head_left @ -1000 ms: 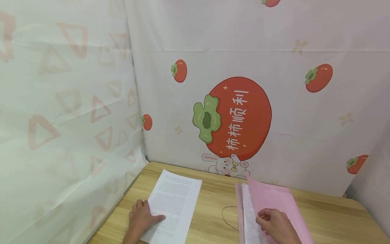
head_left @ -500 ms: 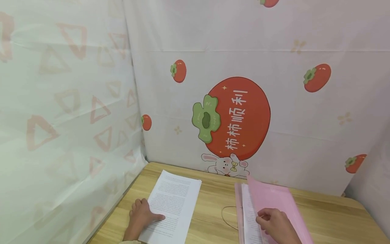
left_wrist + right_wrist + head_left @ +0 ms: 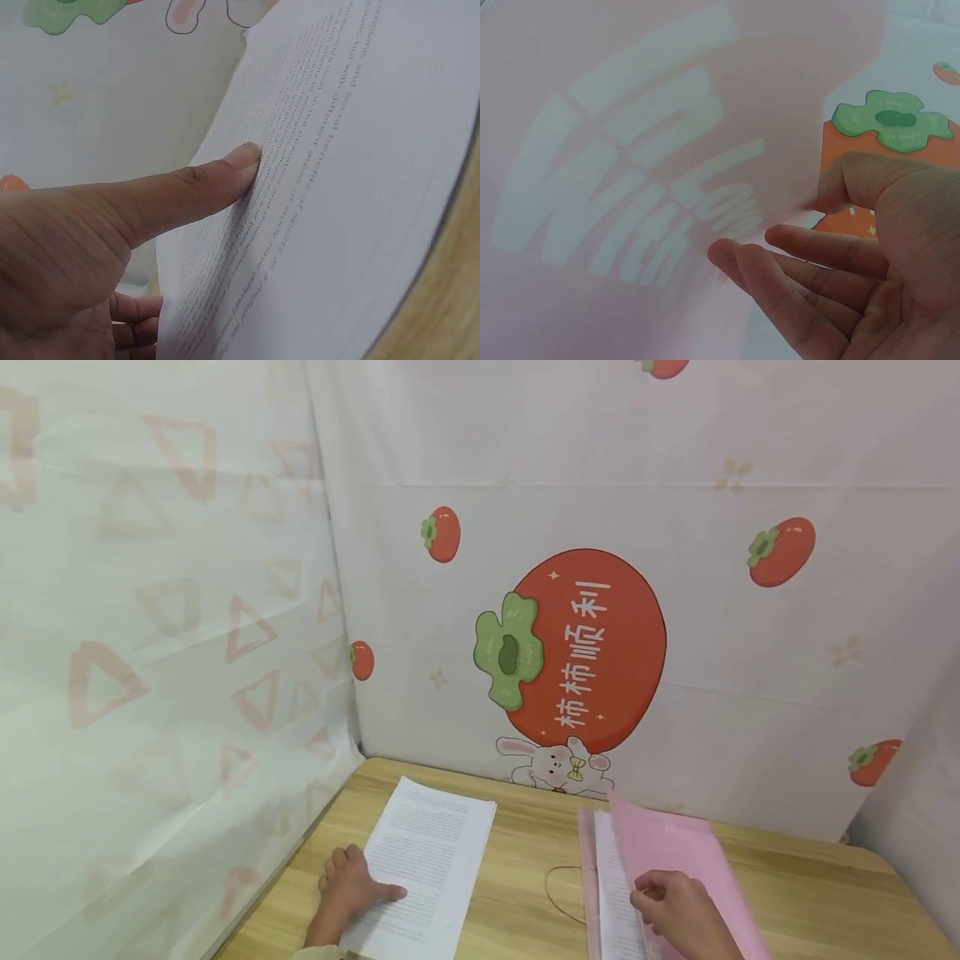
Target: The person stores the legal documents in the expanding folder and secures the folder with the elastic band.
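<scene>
A stack of printed paper (image 3: pixel 427 860) lies on the left of the table. My left hand (image 3: pixel 350 883) holds its left edge, the thumb (image 3: pixel 202 184) resting on the printed top sheet and the fingers (image 3: pixel 139 311) by the edge, partly hidden. On the right is a translucent pink folder (image 3: pixel 690 852) with its cover raised at a slant. My right hand (image 3: pixel 678 906) pinches the edge of that cover. White lettering (image 3: pixel 637 172) shows on the cover in the right wrist view. Inside the folder lie printed sheets (image 3: pixel 617 893), partly covered by the cover.
A thin elastic cord (image 3: pixel 551 893) loops out from the folder's left side onto the wooden table (image 3: pixel 517 860). Behind the table hangs a white cloth (image 3: pixel 420 610) printed with persimmons and a rabbit. Another white cloth (image 3: pixel 172 693) borders the left side.
</scene>
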The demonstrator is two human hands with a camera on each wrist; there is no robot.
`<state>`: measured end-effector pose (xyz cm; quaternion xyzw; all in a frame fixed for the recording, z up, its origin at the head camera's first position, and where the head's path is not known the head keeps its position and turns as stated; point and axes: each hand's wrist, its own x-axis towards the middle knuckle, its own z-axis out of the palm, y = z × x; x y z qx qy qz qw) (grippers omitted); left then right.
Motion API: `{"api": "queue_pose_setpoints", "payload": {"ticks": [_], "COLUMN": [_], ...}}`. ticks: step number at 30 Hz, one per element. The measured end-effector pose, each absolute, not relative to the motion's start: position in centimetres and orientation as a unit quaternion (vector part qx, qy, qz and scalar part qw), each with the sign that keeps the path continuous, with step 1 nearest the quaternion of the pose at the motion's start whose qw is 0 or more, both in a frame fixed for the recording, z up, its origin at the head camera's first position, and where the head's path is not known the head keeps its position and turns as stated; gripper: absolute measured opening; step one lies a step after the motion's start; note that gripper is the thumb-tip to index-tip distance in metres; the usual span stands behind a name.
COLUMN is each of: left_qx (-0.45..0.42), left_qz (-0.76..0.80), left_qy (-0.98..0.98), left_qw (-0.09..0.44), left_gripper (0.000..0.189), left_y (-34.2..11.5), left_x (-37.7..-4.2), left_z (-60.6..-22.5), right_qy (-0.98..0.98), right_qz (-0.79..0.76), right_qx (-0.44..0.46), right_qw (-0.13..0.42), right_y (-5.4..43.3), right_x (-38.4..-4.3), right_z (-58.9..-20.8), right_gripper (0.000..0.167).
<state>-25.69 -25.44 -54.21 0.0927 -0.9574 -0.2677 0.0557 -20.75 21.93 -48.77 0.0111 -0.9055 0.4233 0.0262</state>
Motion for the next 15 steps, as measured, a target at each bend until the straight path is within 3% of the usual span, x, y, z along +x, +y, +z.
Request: {"api": "queue_pose_setpoints", "payload": {"ticks": [6,15], "left_qx": [0.096,0.104], "left_qz": [-0.282,-0.269], "left_qy": [-0.953,-0.957], "left_qw": [0.056,0.041], "left_gripper": [0.098,0.109], "left_y": [-25.26,-25.0], "left_x": [-25.91,-26.24], "left_z": [-54.21,-54.07], "right_qy": [-0.904,-0.905], "right_qz": [0.427,0.424], "right_qx": [0.01,-0.004], "right_qw": [0.023,0.023], "right_y": [22.03,21.93], "right_x": [-20.8,-20.84], "right_z": [-48.84,-48.58], "right_gripper": [0.012,0.012]}}
